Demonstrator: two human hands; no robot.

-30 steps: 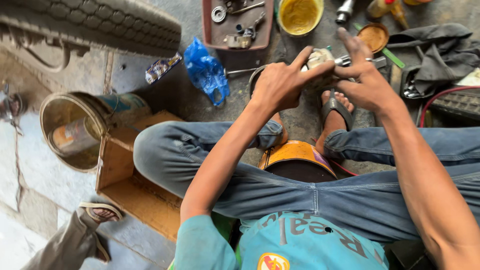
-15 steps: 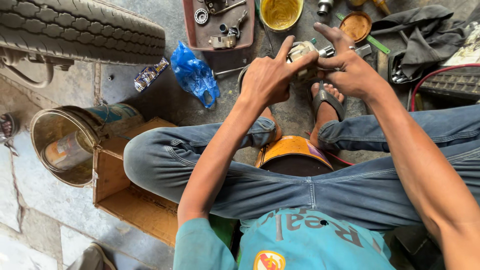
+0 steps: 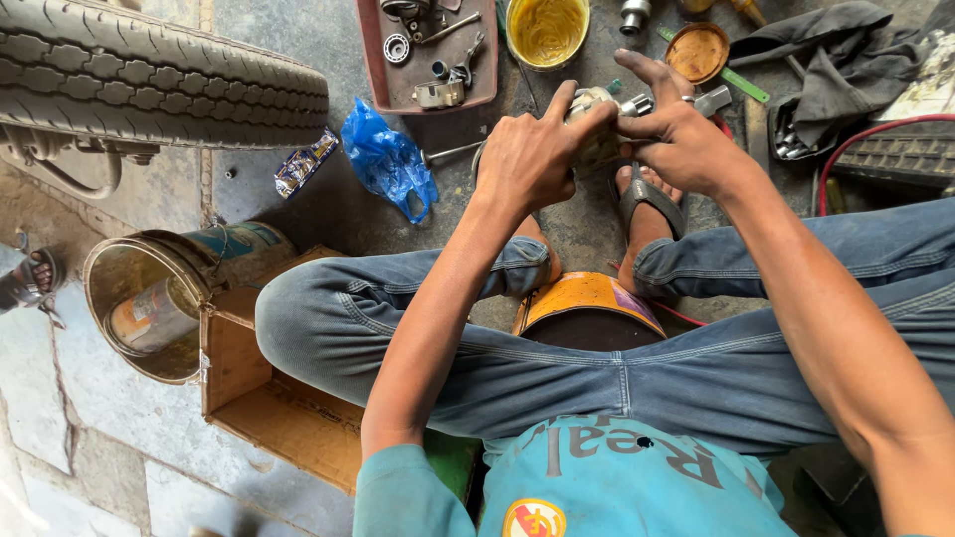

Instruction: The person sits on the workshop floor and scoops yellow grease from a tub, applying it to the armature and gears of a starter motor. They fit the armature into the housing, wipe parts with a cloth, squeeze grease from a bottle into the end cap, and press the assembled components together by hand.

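Person sat low on an orange-topped stool (image 3: 582,296), knees wide, both arms stretched fwd over the concrete floor (image 3: 298,204). Left hand (image 3: 532,159) was clenched round a small greasy metal part (image 3: 597,124), fingers wrapped over its near side; right hand (image 3: 676,134) gripped the same part from the other side, thumb & forefinger pinching, other fingers spread upward. Part was held up betw. both hands, above the sandalled foot (image 3: 647,204), not touching the floor. Exact shape of part hard to tell, mostly hidden by fingers. Just beyond the hands: a yellow tub (image 3: 547,32) w/ yellowish grease inside, and left of it a reddish tray (image 3: 373,75) holding bearings, bolts & small metal bits. Orange lid (image 3: 696,52) lay right of the tub, near a dark grey cloth (image 3: 836,60). Crumpled blue plastic bag (image 3: 388,164) lay on floor left of the hands, well apart from them. Big tyre (image 3: 159,85) ran across upper left. Rusty tin bucket (image 3: 149,298) stood beside a wooden box (image 3: 269,398) at person's left knee. Red hose (image 3: 875,134) curved at far right.
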